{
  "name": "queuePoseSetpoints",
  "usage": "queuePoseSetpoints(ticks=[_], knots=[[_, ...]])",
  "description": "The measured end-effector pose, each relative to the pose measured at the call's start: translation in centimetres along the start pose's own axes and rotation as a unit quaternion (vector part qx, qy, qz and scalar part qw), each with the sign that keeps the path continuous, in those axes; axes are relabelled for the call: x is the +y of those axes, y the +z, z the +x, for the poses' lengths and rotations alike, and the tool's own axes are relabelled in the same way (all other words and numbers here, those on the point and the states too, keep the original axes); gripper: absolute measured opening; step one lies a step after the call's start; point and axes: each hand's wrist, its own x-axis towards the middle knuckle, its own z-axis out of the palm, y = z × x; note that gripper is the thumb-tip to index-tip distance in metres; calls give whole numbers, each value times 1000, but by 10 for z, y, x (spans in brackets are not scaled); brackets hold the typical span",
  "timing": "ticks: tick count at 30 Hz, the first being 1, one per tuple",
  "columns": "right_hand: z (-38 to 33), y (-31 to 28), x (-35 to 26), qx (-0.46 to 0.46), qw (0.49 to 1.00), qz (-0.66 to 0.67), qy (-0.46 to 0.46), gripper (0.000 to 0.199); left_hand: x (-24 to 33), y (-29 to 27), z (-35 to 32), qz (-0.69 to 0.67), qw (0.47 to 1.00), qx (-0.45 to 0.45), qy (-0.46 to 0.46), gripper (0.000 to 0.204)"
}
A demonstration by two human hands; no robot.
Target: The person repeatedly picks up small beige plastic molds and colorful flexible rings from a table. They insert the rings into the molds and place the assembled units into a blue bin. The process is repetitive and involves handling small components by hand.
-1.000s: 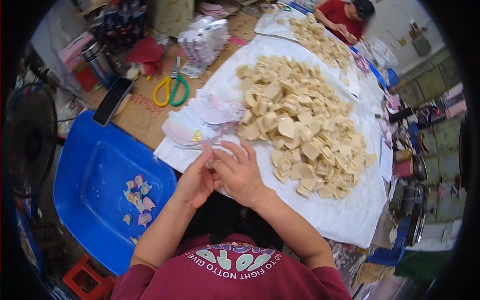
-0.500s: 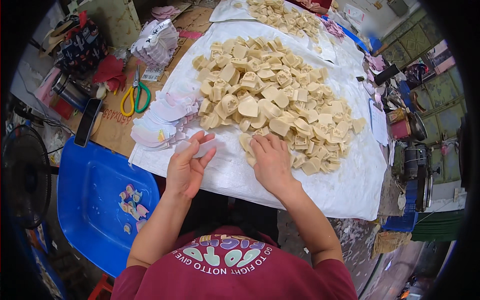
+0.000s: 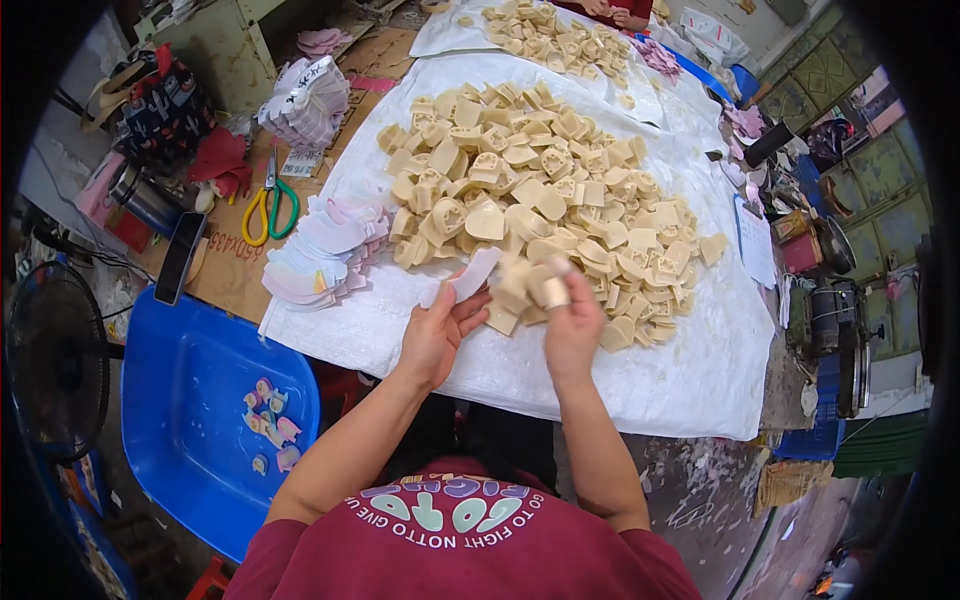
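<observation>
My left hand [image 3: 432,335] is closed on a thin, pale pink cut-out strip [image 3: 475,274], which sticks up past the thumb. Just to its right, my right hand [image 3: 574,332] pinches a small beige moulded piece [image 3: 553,287], smeared by motion. Both hands are over the near edge of a large pile of beige moulded pieces [image 3: 520,190], each with a rounded flap and a hollow block. Left of the pile lies a stack of pale pastel cut-outs [image 3: 325,250], similar in material to the strip.
A white sheet [image 3: 690,395] covers the table. Scissors [image 3: 268,205] with yellow and green handles and a phone [image 3: 181,258] lie at left. Below is a blue tub [image 3: 180,400] holding several finished-looking coloured pieces, near a fan [image 3: 55,350]. Another person's hands [image 3: 615,12] show at the far end.
My right hand has lifted a beige piece off the near edge of the pile. My left hand has moved right with the pink strip, bringing the hands closer together.
</observation>
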Motion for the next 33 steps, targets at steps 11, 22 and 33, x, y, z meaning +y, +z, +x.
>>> queuePoseSetpoints(ticks=[11, 22, 33], knots=[[-10, 20, 10, -7, 993, -115, -9, 24, 6, 42, 31, 31, 986, -8, 165, 47], [-12, 16, -68, -190, 903, -349, -167, 40, 32, 37, 12, -21, 983, 42, 178, 43], [-41, 72, -72, -258, 955, -62, -131, 34, 69, 27, -17, -95, 985, 85, 113, 32]])
